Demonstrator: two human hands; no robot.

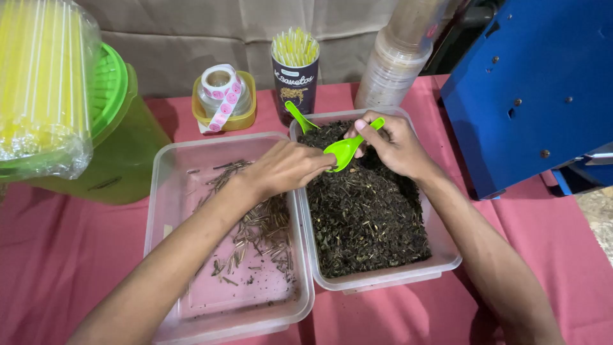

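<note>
Green scoop [343,152]: centre of frame, bowl tipped toward the left hand, held over the right-hand tub.
Right hand [391,144]: fingers clenched on the scoop's handle, thumb on top; hovers over the upper part of the tea tub.
Left hand [288,167]: fingertips pinched at the scoop's bowl, apparently picking something out of it; cannot tell what is between them.
Tea tub [447,259]: clear plastic box, right of centre, filled with dark loose leaves [367,217].
Stem tub [159,191]: clear box just beside it on the left, touching along one side; holds a thin scatter of pale stems [258,230], mostly on its right half.
Second scoop [299,117]: green, stuck in the leaves at the tub's upper left corner, untouched.
Step (judgement): sorting stems out of a scooped portion of leaves.
Next move (judgement): left hand needs a fine pinch, then a short carry leftward over the shared rim; right hand must keep the scoop level so leaves do not spill.
Around: red cloth [57,255], green jug [121,134] upper left, sticker roll [220,89], cup of straws [295,70], stack of lids [393,67], blue machine [530,83] upper right.
</note>
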